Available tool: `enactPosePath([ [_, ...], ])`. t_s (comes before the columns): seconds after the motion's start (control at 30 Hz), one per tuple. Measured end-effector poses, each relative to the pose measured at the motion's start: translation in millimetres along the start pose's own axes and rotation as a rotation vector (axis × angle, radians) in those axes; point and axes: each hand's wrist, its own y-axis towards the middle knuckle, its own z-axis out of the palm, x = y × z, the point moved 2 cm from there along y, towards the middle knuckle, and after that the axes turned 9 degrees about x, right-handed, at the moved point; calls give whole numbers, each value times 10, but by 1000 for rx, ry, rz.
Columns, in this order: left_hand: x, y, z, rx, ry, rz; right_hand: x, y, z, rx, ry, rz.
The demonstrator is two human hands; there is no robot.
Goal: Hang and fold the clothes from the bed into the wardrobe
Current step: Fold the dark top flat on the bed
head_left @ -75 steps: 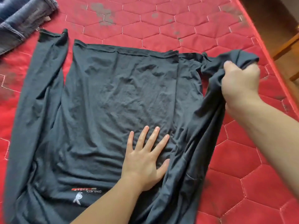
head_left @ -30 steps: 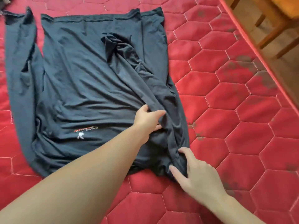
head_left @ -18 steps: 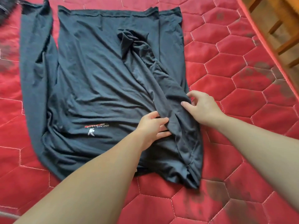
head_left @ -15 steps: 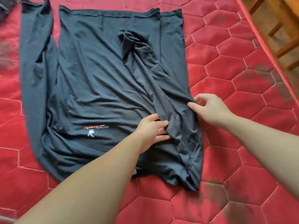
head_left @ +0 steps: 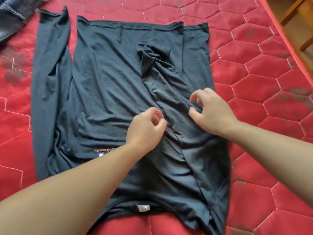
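Both hands have let go of the sleeve fold they were pinching half a second ago and now hover over the middle of the dark grey shirt (head_left: 108, 85). At centre frame, the left hand (head_left: 145, 128) has its fingers (head_left: 159, 123) loosely curled with thumb and forefinger nearly meeting, holding nothing. Just right of it, the right hand (head_left: 213, 112) is posed alike, fingers hooked in a loose claw with cloth showing through the gap; whether the tips touch the fabric I cannot tell. Both forearms reach in from the lower corners.

Spread flat on the red quilted bed (head_left: 271, 102), the shirt has one sleeve (head_left: 162, 78) folded across its body and the other sleeve (head_left: 49, 68) lying straight along the left of the frame. A red print reading "RADAE", upside down, shows beside the left wrist, with a white tag (head_left: 143, 208) at the lower edge. Denim (head_left: 10, 19) lies in the upper left corner.
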Motion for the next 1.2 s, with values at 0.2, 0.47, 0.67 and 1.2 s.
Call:
enactPosePath([
  [0.2, 656, 561, -700, 81, 790, -29, 373, 679, 138, -53, 110, -14],
  [0.47, 796, 566, -694, -9, 785, 54, 764, 1855, -17, -289, 322, 225],
  [0.67, 818, 572, -692, -23, 768, 96, 657, 2343, -118, 57, 123, 314],
  [1.2, 804, 571, -708, -28, 780, 103, 1305, 1970, 148, -68, -330, -508],
])
